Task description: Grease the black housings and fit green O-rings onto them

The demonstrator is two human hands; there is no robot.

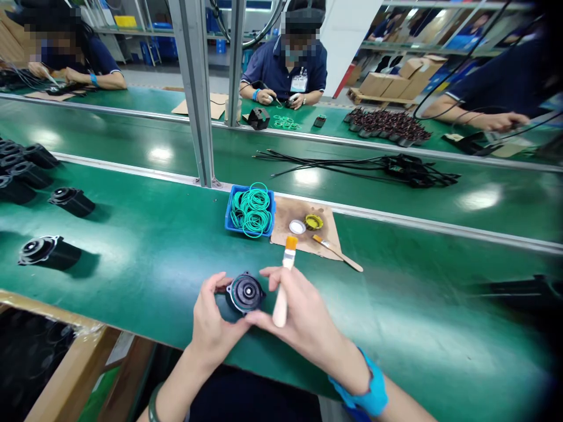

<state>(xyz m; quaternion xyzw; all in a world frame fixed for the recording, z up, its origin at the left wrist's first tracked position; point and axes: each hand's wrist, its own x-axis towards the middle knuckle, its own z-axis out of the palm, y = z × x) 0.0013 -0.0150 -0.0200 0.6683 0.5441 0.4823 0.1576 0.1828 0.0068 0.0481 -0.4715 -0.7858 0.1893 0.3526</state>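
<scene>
A round black motor housing [246, 292] stands upright on the green bench, its ringed top facing up. A green ring shows at part of its rim. My left hand [210, 316] curls around its left side, thumb at the near edge. In my right hand [303, 310] is a flat paintbrush [280, 305] with a pale wooden handle, its orange bristles pointing away from me. The right thumb touches the housing's near side, while the index finger is close to its right side. Ahead lie a blue bin [227, 220] of green rubber rings [255, 211] and a stained cardboard sheet [281, 211].
On the cardboard are a yellow-smeared lid [314, 221], a white lid [297, 227] and a second brush [338, 253]. More black housings [55, 252] stand at left. A metal post [193, 94] rises from the rail. Co-workers sit across the bench; black cables [352, 161] lie between.
</scene>
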